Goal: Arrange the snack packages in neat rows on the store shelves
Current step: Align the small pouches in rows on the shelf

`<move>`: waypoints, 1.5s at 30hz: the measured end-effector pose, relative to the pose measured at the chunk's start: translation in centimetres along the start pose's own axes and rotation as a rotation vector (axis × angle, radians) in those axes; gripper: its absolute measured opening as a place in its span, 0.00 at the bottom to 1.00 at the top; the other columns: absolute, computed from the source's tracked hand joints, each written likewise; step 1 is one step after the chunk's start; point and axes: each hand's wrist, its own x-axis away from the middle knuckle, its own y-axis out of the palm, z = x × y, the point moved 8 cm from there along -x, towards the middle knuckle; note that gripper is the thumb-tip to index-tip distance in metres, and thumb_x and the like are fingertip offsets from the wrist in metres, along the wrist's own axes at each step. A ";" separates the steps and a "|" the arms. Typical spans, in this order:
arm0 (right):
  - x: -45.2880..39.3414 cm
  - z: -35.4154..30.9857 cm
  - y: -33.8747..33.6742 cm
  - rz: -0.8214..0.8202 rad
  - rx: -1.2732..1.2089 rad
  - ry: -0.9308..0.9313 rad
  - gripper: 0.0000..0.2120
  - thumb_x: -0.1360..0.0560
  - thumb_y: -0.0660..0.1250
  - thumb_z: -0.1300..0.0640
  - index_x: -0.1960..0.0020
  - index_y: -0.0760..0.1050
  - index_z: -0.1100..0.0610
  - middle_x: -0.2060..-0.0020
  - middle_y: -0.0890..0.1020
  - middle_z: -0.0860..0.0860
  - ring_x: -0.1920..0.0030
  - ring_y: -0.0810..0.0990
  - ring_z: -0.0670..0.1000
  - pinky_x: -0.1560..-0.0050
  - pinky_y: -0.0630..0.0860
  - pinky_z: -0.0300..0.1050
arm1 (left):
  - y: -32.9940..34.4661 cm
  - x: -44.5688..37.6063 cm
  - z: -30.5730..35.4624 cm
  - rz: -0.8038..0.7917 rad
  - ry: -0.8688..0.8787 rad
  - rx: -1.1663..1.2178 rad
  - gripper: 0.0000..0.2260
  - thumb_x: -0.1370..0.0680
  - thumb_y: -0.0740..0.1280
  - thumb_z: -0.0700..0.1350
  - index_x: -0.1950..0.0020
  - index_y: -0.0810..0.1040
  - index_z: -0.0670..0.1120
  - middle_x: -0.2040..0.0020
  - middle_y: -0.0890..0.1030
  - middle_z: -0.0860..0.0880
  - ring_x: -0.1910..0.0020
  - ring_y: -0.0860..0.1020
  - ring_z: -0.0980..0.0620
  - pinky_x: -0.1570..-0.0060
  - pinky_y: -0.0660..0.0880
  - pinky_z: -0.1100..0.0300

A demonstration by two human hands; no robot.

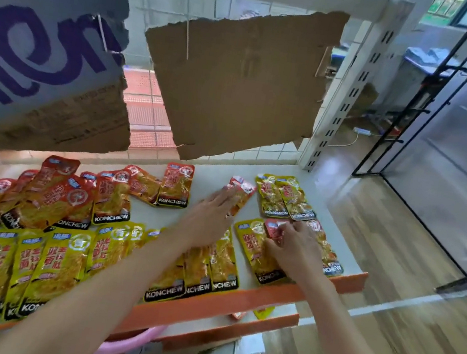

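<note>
Left hand (pixel 215 213) flat, fingers straight on a red packet (pixel 243 190) at shelf (pixel 324 207) rear; right hand (pixel 294 245) pinching another red packet (pixel 274 227); risk: dragging it disturbs neighbouring yellow packets (pixel 252 247).

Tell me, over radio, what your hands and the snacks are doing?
Left hand flat on red foil snack packet. Right hand pinching red packet atop yellow foil packet. Red and yellow rows uneven. Nothing blocking.

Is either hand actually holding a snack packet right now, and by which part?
The right hand pinches a red packet by its top edge. The left hand holds nothing; its straight fingers lie flat on another red packet.
</note>
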 end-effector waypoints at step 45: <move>-9.5 0.3 -0.3 -0.002 -0.085 -0.347 0.18 0.22 0.57 0.51 0.32 0.68 0.50 0.29 0.64 0.51 0.29 0.58 0.56 0.34 0.60 0.53 | 1.2 4.3 6.6 0.211 -0.325 0.141 0.22 0.25 0.65 0.57 0.34 0.69 0.52 0.36 0.67 0.54 0.34 0.63 0.53 0.34 0.59 0.56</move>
